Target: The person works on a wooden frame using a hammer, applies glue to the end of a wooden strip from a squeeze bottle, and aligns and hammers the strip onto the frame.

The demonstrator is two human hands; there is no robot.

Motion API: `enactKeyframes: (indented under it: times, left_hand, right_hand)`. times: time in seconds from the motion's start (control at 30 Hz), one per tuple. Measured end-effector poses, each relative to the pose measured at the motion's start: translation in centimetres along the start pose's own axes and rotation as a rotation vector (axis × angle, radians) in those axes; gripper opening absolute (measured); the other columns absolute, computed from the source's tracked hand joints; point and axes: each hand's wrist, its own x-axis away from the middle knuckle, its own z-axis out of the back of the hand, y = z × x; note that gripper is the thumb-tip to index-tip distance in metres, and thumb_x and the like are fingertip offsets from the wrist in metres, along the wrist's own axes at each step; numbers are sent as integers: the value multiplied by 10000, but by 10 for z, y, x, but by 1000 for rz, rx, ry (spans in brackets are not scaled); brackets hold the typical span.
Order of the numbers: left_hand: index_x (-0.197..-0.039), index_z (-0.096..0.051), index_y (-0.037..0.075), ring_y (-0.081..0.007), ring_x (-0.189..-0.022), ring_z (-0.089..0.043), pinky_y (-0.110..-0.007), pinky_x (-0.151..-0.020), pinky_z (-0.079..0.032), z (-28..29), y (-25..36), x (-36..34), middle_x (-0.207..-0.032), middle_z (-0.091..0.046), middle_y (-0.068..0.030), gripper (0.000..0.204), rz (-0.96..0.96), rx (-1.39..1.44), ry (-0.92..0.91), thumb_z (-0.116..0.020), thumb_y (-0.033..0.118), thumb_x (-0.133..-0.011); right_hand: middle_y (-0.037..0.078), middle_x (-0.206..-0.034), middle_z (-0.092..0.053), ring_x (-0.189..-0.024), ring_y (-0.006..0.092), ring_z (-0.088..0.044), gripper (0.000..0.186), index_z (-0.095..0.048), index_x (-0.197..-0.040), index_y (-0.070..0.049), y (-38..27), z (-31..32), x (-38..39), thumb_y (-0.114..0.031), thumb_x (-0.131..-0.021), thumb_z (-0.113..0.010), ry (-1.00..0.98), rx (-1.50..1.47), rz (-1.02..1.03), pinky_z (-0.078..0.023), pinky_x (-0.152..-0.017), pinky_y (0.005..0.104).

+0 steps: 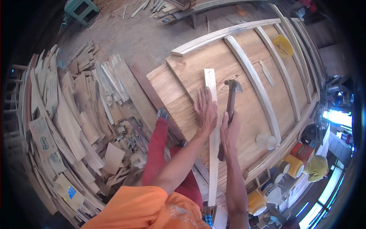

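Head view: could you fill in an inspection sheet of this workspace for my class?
Surface: plywood panel with pale battens across it.
Job's things: wooden strip; hammer with a dark handle.
Clutter: wood offcuts heaped at left; yellow round object and translucent container over the panel.
Hands: left hand laid on the strip; right hand closed around the hammer's handle.
Cables: tangled strands beside the offcuts, possibly wires; cannot be sure.
Surroundings: green stool at upper left; yellow containers at lower right.
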Motion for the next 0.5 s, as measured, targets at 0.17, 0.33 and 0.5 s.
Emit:
enactKeyframes:
  times: [0.17, 0.33, 0.5]
  left_hand:
    - [-1745, -88, 32, -443, -1675, -60, -724, -1271, -10, -3, 27, 3, -1782, -154, -286, 935, 80, -67, -68, -576, 452, -1068]
    - [-1755, -81, 72, -444, -1676, -65, -793, -1233, -26, -3, 31, 1, -1795, -129, -268, 907, 137, -40, -45, -513, 521, -1096]
    - [-1760, -81, 105, -435, -1679, -68, -830, -1210, -77, -9, 37, 5, -1805, -117, -246, 850, 125, -43, -37, -469, 507, -1120]
  right_hand:
    - [315, -906, -698, -851, 527, -696, 332, -549, -1323, -8, -19, 17, -34, -275, -1126, -551, -42, 122, 167, -523, -722, 571]
    - [330, -959, -718, -873, 539, -704, 338, -538, -1339, -19, -16, 7, -49, -280, -1124, -551, -129, 134, 158, -523, -722, 601]
    - [322, -973, -727, -880, 548, -702, 292, -542, -1260, -36, 6, -1, -62, -295, -1124, -557, -175, 208, 160, -529, -724, 602]
